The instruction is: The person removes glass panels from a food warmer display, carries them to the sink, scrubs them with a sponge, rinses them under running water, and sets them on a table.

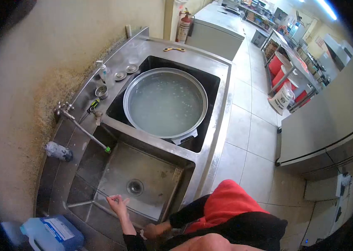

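My left hand (119,205) is over the near left part of the empty sink basin (143,167), its fingers closed on a thin dark rod (98,190) that slants across the basin. My right hand (155,231) is low at the basin's near edge, fingers curled by something small and pale that I cannot make out. In the other basin sits a large round metal pot (166,102) full of cloudy water. The faucet (86,131), with a green tip, reaches over the empty basin.
A blue jug (53,234) stands at the lower left. A bottle brush-like white roll (58,151), a screwdriver (93,106), a pump bottle (102,71) and small metal lids (120,75) lie along the back ledge. Yellow-handled tool (174,49) lies at the far rim.
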Action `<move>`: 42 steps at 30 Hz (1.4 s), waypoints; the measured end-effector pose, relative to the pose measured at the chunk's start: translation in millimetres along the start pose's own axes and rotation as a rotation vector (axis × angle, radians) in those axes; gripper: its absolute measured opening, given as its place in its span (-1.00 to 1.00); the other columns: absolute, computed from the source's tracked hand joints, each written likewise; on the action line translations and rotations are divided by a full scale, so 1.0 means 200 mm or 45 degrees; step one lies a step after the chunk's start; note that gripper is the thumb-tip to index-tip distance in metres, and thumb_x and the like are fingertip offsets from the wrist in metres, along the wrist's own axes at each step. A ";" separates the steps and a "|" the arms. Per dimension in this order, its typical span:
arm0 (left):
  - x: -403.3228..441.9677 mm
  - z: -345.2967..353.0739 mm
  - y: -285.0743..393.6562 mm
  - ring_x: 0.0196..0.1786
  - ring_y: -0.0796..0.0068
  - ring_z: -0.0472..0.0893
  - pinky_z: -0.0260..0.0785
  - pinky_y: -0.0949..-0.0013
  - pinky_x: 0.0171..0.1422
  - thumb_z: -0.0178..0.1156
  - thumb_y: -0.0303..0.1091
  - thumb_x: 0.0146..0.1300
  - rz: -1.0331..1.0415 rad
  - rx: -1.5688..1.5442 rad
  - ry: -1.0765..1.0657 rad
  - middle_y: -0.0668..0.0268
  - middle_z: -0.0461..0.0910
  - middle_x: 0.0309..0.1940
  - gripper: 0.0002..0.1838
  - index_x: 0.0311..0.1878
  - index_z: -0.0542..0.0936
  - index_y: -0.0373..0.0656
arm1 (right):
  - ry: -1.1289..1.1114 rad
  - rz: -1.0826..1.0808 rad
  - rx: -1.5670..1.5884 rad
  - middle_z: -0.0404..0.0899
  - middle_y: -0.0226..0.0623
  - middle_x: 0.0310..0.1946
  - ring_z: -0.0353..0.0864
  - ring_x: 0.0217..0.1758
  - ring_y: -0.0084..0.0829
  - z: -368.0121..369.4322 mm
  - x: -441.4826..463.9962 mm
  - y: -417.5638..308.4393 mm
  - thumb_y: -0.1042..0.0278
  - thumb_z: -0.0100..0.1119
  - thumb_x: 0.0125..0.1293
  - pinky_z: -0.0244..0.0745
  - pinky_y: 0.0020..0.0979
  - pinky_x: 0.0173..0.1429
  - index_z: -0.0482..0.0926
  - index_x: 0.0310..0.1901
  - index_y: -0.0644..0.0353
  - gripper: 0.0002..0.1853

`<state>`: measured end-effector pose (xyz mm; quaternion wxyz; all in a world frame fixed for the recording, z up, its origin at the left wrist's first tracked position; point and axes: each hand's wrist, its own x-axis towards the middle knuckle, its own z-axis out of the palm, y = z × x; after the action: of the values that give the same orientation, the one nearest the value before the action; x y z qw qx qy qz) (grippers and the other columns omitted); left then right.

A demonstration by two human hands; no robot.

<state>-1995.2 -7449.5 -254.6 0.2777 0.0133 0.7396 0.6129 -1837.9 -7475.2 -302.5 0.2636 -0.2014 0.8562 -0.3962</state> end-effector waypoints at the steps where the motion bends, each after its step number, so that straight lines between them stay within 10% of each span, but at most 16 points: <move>1: 0.00 -0.01 -0.02 -0.27 0.41 0.42 0.58 0.31 -0.36 -0.02 -0.59 0.14 -0.025 0.028 0.019 0.30 0.20 -0.28 -0.78 -0.27 0.14 -0.14 | 0.254 -0.252 -0.345 0.55 -0.14 -0.48 0.56 -0.41 -0.15 0.02 -0.04 -0.01 0.20 0.20 -0.12 0.45 -0.20 -0.38 0.58 -0.40 0.22 -0.72; 5: 0.03 -0.07 -0.10 -0.21 0.39 0.38 0.56 0.28 -0.39 0.00 -0.55 0.15 -0.139 0.002 0.077 0.29 0.20 -0.28 -0.81 -0.27 0.18 -0.16 | -0.094 -0.298 -0.456 0.54 -0.19 -0.52 0.55 -0.45 -0.15 -0.26 -0.23 -0.17 0.21 0.21 -0.18 0.41 -0.20 -0.45 0.56 -0.40 0.16 -0.73; 9: 0.04 -0.19 -0.24 -0.28 0.33 0.46 0.49 0.27 -0.41 0.02 -0.49 0.16 -0.229 -0.048 0.115 0.28 0.24 -0.29 -0.81 -0.27 0.19 -0.14 | 0.183 -0.230 -0.246 0.53 -0.23 -0.56 0.56 -0.47 -0.21 -0.53 -0.46 -0.24 0.24 0.20 -0.23 0.40 -0.22 -0.48 0.54 -0.58 0.14 -0.82; 11: 0.01 -0.23 -0.29 -0.35 0.32 0.49 0.45 0.30 -0.42 0.02 -0.47 0.17 -0.265 -0.011 0.163 0.29 0.28 -0.31 -0.82 -0.27 0.21 -0.12 | -0.231 -0.300 -0.310 0.52 -0.24 -0.54 0.52 -0.49 -0.14 -0.92 -0.70 -0.26 0.24 0.14 -0.15 0.37 -0.18 -0.48 0.55 -0.48 0.10 -0.83; 13: -0.01 -0.23 -0.32 -0.41 0.36 0.48 0.42 0.32 -0.42 0.02 -0.44 0.17 -0.327 -0.035 0.227 0.31 0.30 -0.34 -0.84 -0.27 0.22 -0.09 | 0.206 -0.447 0.105 0.52 -0.26 -0.54 0.51 -0.38 -0.17 -1.11 -0.96 -0.14 0.30 0.11 -0.08 0.37 -0.21 -0.35 0.59 -0.48 -0.09 -0.90; 21: 0.10 -0.31 -0.83 -0.15 0.42 0.40 0.32 0.26 -0.09 0.08 -0.35 0.16 -0.455 -0.161 0.543 0.34 0.33 -0.31 -0.81 -0.31 0.25 -0.07 | 0.868 0.852 -0.372 0.32 -0.29 -0.55 0.45 -0.45 -0.27 -1.73 -1.42 0.23 0.45 0.05 0.03 0.36 -0.32 -0.37 0.58 -0.37 -0.01 -0.85; 27: 0.21 -0.39 -1.33 0.28 0.26 0.08 -0.08 0.29 0.30 0.10 -0.17 0.16 -0.544 -0.209 0.468 0.13 0.13 0.18 -0.37 0.21 0.11 -0.22 | 0.867 1.117 -0.844 0.37 -0.24 -0.49 0.46 -0.33 -0.21 -1.65 -1.48 1.06 0.40 0.00 0.09 0.39 -0.29 -0.28 0.61 -0.36 -0.11 -0.82; 34: 0.11 -0.32 -1.36 0.34 0.26 -0.05 -0.12 0.25 0.33 0.09 -0.09 0.15 -0.648 -0.346 0.378 0.09 -0.05 0.29 -0.19 0.30 -0.10 -0.27 | 0.882 1.249 -0.859 0.38 -0.24 -0.43 0.44 -0.24 -0.22 -1.59 -1.51 1.20 0.43 0.00 0.07 0.40 -0.26 -0.20 0.61 -0.30 -0.14 -0.77; 37: 0.05 -0.33 -1.48 0.27 0.31 0.08 -0.05 0.28 0.27 0.09 -0.11 0.15 -0.227 0.071 0.446 0.15 0.14 0.19 -0.26 0.28 0.00 -0.25 | 0.875 1.170 -0.772 0.41 -0.14 -0.44 0.45 -0.27 -0.15 -1.61 -1.53 1.22 0.37 -0.05 0.12 0.37 -0.24 -0.20 0.59 -0.28 -0.10 -0.78; 39: 0.08 -0.42 -1.60 0.34 0.26 -0.07 -0.15 0.27 0.37 -0.24 -0.21 0.30 -0.132 0.727 0.099 0.13 -0.06 0.29 -0.52 0.27 0.07 -0.07 | 0.948 1.194 -0.678 0.41 -0.14 -0.45 0.45 -0.28 -0.15 -1.62 -1.50 1.20 0.37 -0.05 0.13 0.36 -0.24 -0.20 0.59 -0.28 -0.09 -0.79; 42: 0.18 -0.43 -1.71 0.37 0.29 -0.18 -0.27 0.31 0.40 -0.41 -0.31 0.33 -0.374 1.448 0.056 0.20 -0.17 0.33 -0.55 0.30 0.00 -0.08 | 1.065 1.117 -0.555 0.41 -0.16 -0.46 0.45 -0.31 -0.16 -1.66 -1.38 1.17 0.38 -0.04 0.15 0.35 -0.28 -0.24 0.59 -0.29 -0.06 -0.82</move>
<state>-1953.6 -7598.7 -573.5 0.2935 0.0447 0.9520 0.0752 -1857.5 -6990.0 -223.3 -0.0020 0.2901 0.9503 -0.1134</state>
